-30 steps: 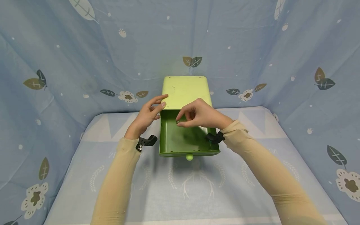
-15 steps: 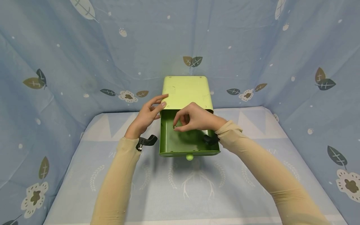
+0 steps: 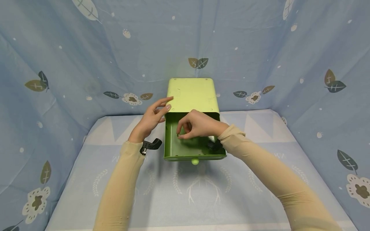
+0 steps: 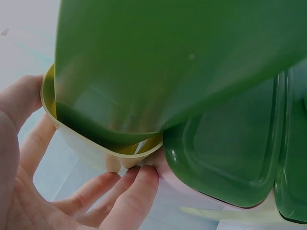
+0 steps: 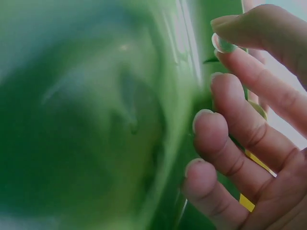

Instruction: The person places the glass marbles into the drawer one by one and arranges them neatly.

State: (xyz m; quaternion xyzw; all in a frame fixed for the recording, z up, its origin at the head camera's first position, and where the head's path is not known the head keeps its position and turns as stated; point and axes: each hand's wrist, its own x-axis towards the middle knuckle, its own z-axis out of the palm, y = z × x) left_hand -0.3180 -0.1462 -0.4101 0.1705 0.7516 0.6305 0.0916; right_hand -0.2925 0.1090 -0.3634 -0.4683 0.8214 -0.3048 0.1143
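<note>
A light green metal cabinet (image 3: 190, 93) stands at the back of the table with its darker green drawer (image 3: 173, 149) pulled out toward me. My left hand (image 3: 167, 103) holds the cabinet's front left corner, index finger on top and thumb on the side. In the left wrist view its fingers (image 4: 134, 187) lie under the casing's (image 4: 168, 62) rounded edge. My right hand (image 3: 179, 134) reaches down into the drawer, with thumb and fingers pinched on a small object (image 3: 178, 135) too small to identify. In the right wrist view, its fingers (image 5: 230, 139) show against the blurred drawer wall (image 5: 86, 120).
The drawer's round green knob (image 3: 195, 161) points toward me at its front. A blue patterned cloth covers the table (image 3: 202, 192) and rises as walls (image 3: 72, 64) on three sides. A black wrist mount (image 3: 150, 145) sits on my left sleeve.
My right hand has moved down and left, deeper into the drawer, still pinching the small object. The left hand and the cabinet have stayed put.
</note>
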